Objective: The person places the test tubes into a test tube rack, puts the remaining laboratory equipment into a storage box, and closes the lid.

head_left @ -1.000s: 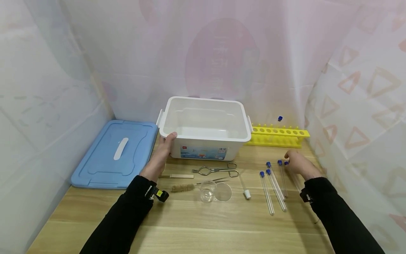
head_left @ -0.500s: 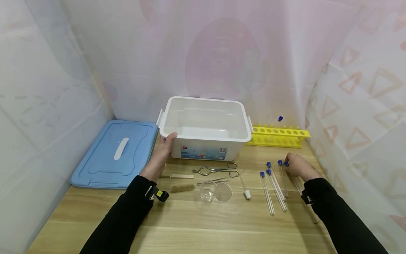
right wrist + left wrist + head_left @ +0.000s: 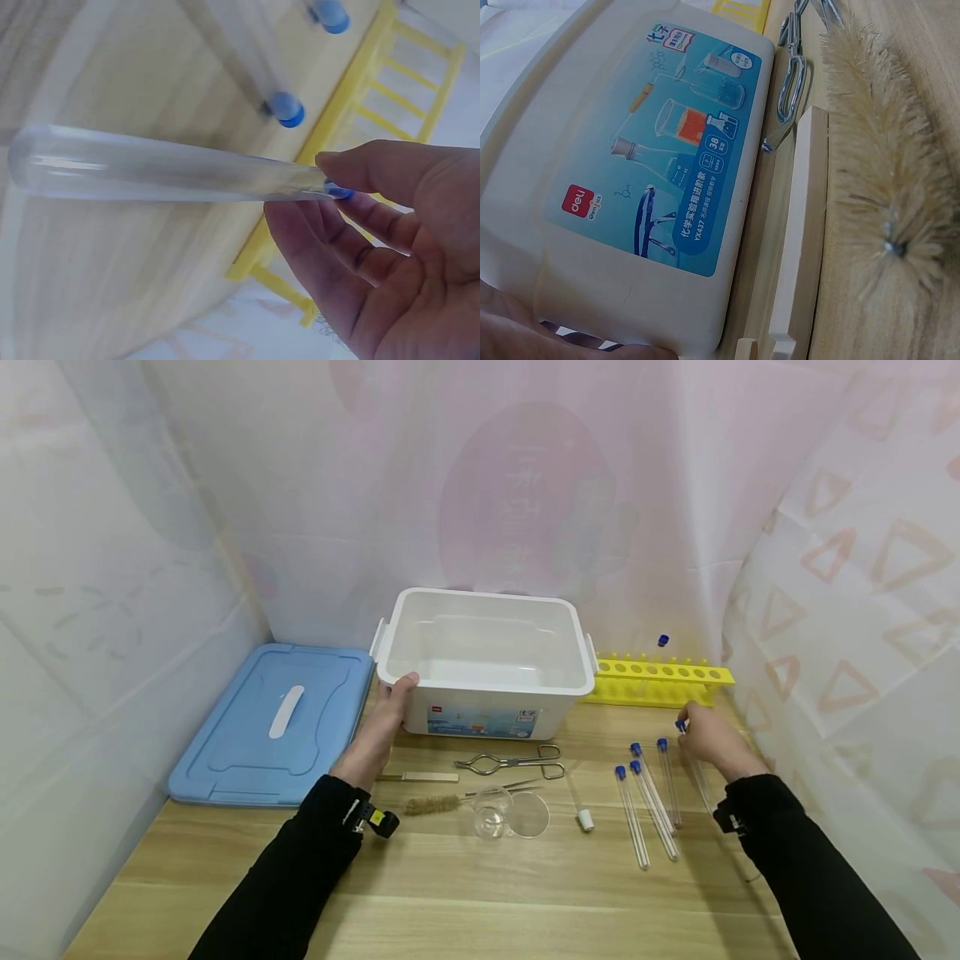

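My right hand (image 3: 714, 745) pinches a clear test tube (image 3: 150, 166) just at its blue cap (image 3: 339, 190), thumb on one side and fingertips on the other. The tube's rounded bottom points back toward the wrist. Several more blue-capped test tubes (image 3: 632, 817) lie on the table to the left of this hand. Behind it stands a yellow test tube rack (image 3: 660, 672), from which another blue cap (image 3: 663, 640) sticks up. With its thumb over the rim, my left hand (image 3: 381, 731) grips the front left corner of a white plastic box (image 3: 483, 683); its other fingers are mostly hidden.
The blue lid (image 3: 240, 735) lies at the left. In front of the box are metal crucible tongs (image 3: 510, 762), a wooden test tube holder (image 3: 429, 777), a bristle brush (image 3: 432, 805), clear glassware (image 3: 528, 815) and a dropper-like piece with a white end (image 3: 584, 818). Curtains enclose the table.
My right hand has taken hold of the rightmost test tube at its cap and shifted it slightly up and away, toward the rack. The left hand stays at the box corner.
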A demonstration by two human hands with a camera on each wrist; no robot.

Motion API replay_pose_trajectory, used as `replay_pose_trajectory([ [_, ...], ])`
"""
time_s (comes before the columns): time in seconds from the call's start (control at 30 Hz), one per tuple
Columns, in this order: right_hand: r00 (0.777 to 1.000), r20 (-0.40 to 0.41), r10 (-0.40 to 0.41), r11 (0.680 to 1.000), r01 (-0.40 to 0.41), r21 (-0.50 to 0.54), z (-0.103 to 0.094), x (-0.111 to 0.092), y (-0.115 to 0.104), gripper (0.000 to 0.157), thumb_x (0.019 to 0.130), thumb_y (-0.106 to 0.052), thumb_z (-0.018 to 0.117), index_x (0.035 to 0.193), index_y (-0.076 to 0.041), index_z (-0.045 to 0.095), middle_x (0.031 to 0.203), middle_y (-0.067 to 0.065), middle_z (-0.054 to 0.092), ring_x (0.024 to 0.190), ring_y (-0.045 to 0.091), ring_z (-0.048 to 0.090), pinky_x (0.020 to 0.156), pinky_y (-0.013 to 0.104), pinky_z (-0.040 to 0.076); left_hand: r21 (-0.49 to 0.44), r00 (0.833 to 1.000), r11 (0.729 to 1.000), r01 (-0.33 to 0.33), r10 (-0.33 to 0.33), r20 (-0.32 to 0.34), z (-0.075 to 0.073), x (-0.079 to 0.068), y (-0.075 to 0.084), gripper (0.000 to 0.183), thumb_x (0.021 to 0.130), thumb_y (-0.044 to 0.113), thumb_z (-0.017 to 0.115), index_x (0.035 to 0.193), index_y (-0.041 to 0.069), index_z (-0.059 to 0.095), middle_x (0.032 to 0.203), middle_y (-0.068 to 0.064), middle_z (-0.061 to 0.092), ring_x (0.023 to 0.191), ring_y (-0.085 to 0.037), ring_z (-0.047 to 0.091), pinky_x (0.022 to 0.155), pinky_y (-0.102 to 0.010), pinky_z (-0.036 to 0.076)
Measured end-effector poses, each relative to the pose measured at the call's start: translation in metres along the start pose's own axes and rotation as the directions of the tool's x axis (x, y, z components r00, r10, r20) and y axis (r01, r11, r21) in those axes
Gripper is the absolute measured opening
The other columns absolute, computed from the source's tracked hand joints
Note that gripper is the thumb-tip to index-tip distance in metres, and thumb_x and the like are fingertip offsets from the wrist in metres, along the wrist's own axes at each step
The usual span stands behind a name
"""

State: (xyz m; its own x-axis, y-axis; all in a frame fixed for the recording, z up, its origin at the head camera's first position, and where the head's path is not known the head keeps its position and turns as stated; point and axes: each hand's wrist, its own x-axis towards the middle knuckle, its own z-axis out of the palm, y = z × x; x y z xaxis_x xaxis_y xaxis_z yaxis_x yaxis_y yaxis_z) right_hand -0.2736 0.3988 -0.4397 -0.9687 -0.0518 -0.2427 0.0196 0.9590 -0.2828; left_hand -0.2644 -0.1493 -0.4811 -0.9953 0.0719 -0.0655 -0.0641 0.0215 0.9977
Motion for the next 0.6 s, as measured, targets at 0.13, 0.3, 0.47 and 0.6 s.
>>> replay_pose_trajectory([
  [0.13,0.998,-0.05,-0.035,0.999,0.036,0.019,-0.003,-0.001,-0.004,0.043,0.109,0.001,0.064,0.145,0.02,0.054,0.115,0.036,0.069,0.095,0.043,0.069,0.082,0.052,0.056,0.002,1.0,1.0,-0.007,0.007,0.005,0.0,0.0,0.0,0.097,0.114,0.063,0.048,0.188,0.032,-0.007,0.196,-0.014,0.0,0.183,-0.042,0.008,0.145,-0.081,0.009],
  [0.3,0.993,-0.106,-0.042,0.995,0.051,0.081,-0.003,0.001,-0.01,0.047,0.113,0.0,0.059,0.154,0.02,0.05,0.115,0.034,0.07,0.084,0.033,0.061,0.076,0.045,0.048,0.004,1.0,1.0,-0.013,0.013,0.007,0.0,-0.001,0.0,0.096,0.114,0.063,0.048,0.187,0.031,-0.005,0.194,-0.016,0.004,0.181,-0.044,0.012,0.145,-0.081,0.011],
  [0.47,0.979,-0.2,-0.042,0.989,0.069,0.131,-0.006,0.003,-0.019,0.047,0.112,0.0,0.06,0.154,0.019,0.053,0.115,0.034,0.071,0.081,0.03,0.058,0.072,0.042,0.046,0.004,1.0,1.0,-0.01,0.01,0.004,0.0,-0.001,0.001,0.095,0.114,0.062,0.048,0.187,0.032,-0.005,0.194,-0.015,0.005,0.181,-0.043,0.012,0.145,-0.08,0.011],
  [0.6,0.961,-0.274,-0.04,0.985,0.084,0.15,-0.009,0.003,-0.026,0.049,0.11,0.0,0.06,0.155,0.019,0.053,0.126,0.038,0.068,0.093,0.039,0.065,0.077,0.045,0.052,0.004,1.0,1.0,-0.009,0.009,0.004,0.001,-0.001,0.001,0.095,0.114,0.062,0.048,0.187,0.032,-0.004,0.194,-0.015,0.004,0.182,-0.042,0.01,0.146,-0.08,0.01],
])
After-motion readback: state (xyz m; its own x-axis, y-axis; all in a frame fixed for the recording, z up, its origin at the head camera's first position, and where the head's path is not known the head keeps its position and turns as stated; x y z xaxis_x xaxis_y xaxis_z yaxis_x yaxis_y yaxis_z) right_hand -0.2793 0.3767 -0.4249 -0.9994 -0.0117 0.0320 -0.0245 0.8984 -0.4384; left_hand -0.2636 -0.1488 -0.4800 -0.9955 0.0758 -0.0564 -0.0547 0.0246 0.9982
